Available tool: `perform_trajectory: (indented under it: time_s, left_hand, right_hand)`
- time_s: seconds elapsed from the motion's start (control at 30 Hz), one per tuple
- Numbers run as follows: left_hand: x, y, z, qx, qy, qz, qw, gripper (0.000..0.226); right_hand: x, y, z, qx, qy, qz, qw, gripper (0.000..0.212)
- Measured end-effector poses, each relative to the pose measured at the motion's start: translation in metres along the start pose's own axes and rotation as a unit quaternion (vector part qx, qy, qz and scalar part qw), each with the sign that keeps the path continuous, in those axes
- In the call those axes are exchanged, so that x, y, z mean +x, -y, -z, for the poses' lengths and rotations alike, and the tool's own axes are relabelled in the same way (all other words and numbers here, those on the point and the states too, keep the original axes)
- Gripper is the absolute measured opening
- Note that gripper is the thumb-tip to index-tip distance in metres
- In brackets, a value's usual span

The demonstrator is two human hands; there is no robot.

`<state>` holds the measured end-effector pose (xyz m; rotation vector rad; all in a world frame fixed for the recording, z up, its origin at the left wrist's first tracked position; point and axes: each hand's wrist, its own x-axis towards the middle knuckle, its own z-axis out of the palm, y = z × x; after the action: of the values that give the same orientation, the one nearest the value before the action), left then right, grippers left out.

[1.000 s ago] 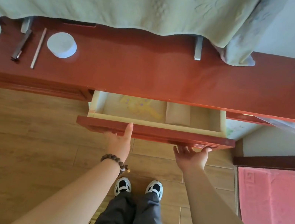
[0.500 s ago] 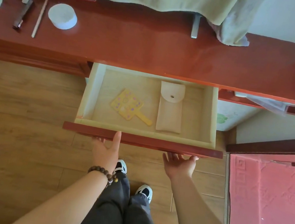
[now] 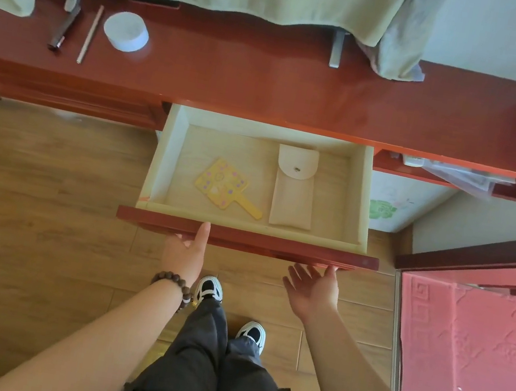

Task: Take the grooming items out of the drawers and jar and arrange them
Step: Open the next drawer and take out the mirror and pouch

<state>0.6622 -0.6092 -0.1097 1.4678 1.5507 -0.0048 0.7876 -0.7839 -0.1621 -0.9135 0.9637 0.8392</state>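
Gripping the drawer [image 3: 247, 242] front, your left hand [image 3: 183, 256] has its thumb on top and fingers tucked under. Your right hand [image 3: 314, 288] is spread wide, thumb tip touching that edge. Just past both hands, the yellow comb [image 3: 225, 186] and beige pouch [image 3: 293, 189] lie inside.

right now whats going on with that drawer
A person stands at a red wooden dresser with its middle drawer pulled open. The left hand has its thumb on top of the drawer front with fingers beneath; the right hand is open, palm up, just below the front edge. Inside lie a yellow hand mirror and, beside it, a beige snap pouch, both untouched.
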Motion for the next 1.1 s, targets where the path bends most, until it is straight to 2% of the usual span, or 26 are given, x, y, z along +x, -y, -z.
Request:
perform_trajectory:
  time_s: [0.07, 0.13, 0.23, 0.3, 0.43, 0.57, 0.7, 0.93, 1.0, 1.1]
  left_hand:
    - [-0.006, -0.004, 0.004, 0.087, 0.033, -0.052, 0.994, 0.056]
    - [-0.017, -0.005, 0.006, 0.146, 0.043, -0.117, 0.981, 0.055]
    - [-0.035, -0.012, 0.009, 0.127, 0.011, -0.186, 0.974, 0.041]
    - [-0.043, -0.023, 0.010, 0.108, -0.011, -0.233, 0.966, 0.034]
    - [-0.033, -0.043, 0.010, 0.110, -0.037, -0.305, 0.945, 0.043]
    - [-0.006, -0.058, 0.009, 0.129, -0.055, -0.299, 0.944, 0.055]
    - [0.025, -0.070, 0.008, 0.166, -0.056, -0.286, 0.942, 0.061]
    - [0.087, -0.086, -0.001, 0.293, 0.022, -0.199, 0.935, 0.088]
    - [0.100, -0.089, -0.003, 0.338, 0.051, -0.187, 0.921, 0.103]
    - [0.114, -0.092, -0.008, 0.412, 0.078, -0.186, 0.889, 0.122]
  right_hand:
    - [-0.014, 0.002, 0.002, -0.104, -0.018, 0.021, 0.994, 0.053]
    - [-0.032, 0.005, 0.004, -0.217, -0.029, 0.048, 0.975, 0.038]
    - [-0.061, 0.013, 0.001, -0.297, 0.013, 0.091, 0.951, 0.024]
    - [-0.079, 0.020, -0.009, -0.320, 0.058, 0.125, 0.938, 0.022]
    - [-0.096, 0.034, -0.045, -0.374, 0.100, 0.204, 0.899, 0.019]
    - [-0.083, 0.043, -0.079, -0.471, 0.069, 0.256, 0.841, 0.018]
    - [-0.053, 0.048, -0.111, -0.562, 0.017, 0.295, 0.772, 0.027]
    - [0.004, 0.044, -0.145, -0.687, -0.080, 0.267, 0.671, 0.066]
    - [0.015, 0.042, -0.151, -0.715, -0.112, 0.259, 0.639, 0.080]
    - [0.027, 0.038, -0.158, -0.736, -0.150, 0.242, 0.614, 0.095]
